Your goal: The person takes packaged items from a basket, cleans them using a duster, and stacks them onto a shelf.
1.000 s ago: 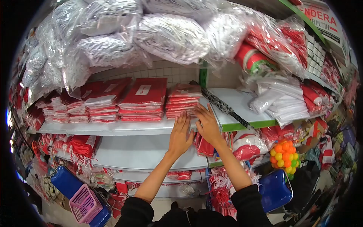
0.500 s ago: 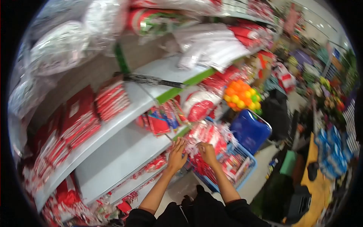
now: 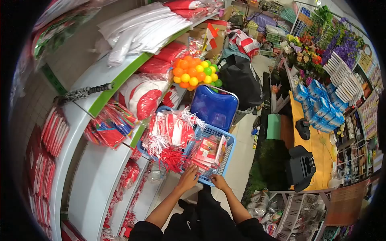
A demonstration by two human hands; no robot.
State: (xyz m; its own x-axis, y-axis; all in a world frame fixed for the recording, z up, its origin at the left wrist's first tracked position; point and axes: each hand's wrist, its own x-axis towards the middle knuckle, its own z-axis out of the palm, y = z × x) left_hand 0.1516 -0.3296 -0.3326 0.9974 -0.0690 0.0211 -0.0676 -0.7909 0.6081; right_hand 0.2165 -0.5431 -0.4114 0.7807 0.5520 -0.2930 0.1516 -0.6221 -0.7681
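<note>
A light blue plastic basket (image 3: 230, 149) stands low in front of the person, with red-and-white plastic-wrapped packs (image 3: 208, 153) inside. My left hand (image 3: 187, 178) reaches to the basket's near left side, fingers extended beside the lowest packs. At the near right rim is my right hand (image 3: 218, 182), its fingers curled in; whether they grip the rim is too small to tell. Left of the packs, a bundle of red-and-white fringed items (image 3: 171, 132) fills another blue basket.
Shelves (image 3: 60, 172) with red packs run along the left. A blue chair (image 3: 214, 107), a cluster of orange, yellow and green balls (image 3: 194, 73) and a black bag (image 3: 241, 82) stand beyond the baskets. To the right is a wooden counter (image 3: 321, 150) with blue packages (image 3: 321, 105).
The view has swung right, away from the shelf with stacked red packs. Both hands have left that shelf and come down to the blue basket.
</note>
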